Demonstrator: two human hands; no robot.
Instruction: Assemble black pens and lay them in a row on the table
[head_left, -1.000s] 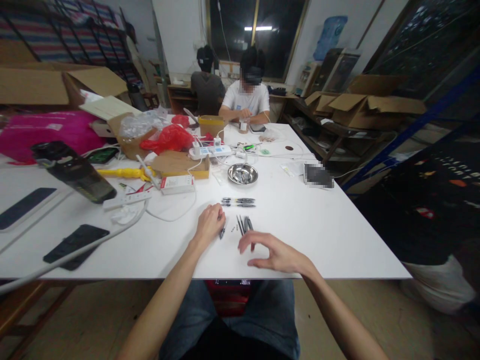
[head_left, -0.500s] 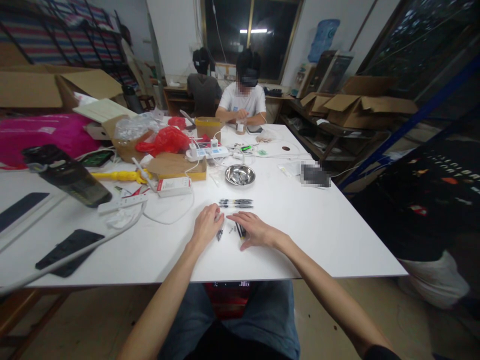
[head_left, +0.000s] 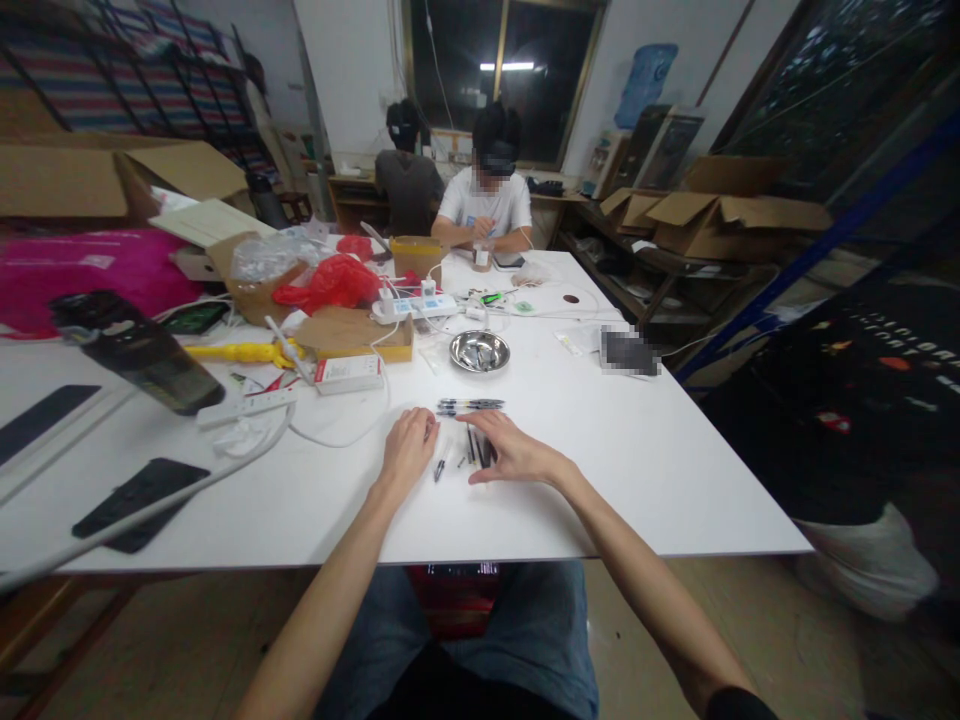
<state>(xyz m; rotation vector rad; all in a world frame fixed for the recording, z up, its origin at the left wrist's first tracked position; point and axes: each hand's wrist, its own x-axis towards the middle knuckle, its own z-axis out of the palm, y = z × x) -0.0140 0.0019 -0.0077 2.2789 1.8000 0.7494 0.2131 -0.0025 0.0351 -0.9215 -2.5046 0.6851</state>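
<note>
My left hand rests on the white table with its fingers curled together; whatever they may hold is hidden. Just right of it lies a short pen piece with a dark tip. My right hand arches over several thin black pen refills, its thumb spread away from the fingers. Part of the refills is covered by that hand. Beyond both hands, several clear-and-black pens lie side by side, crosswise. Farther back stands a shiny metal bowl with small parts in it.
To the left are a dark bottle, a phone, a thick cable, a white box and a power strip. A pixelated dark item lies right. Across the table sits a person in a white shirt.
My right hand has shifted slightly, its fingers reaching a little nearer the row of pens, and more of the refills shows. My left hand has barely moved.
</note>
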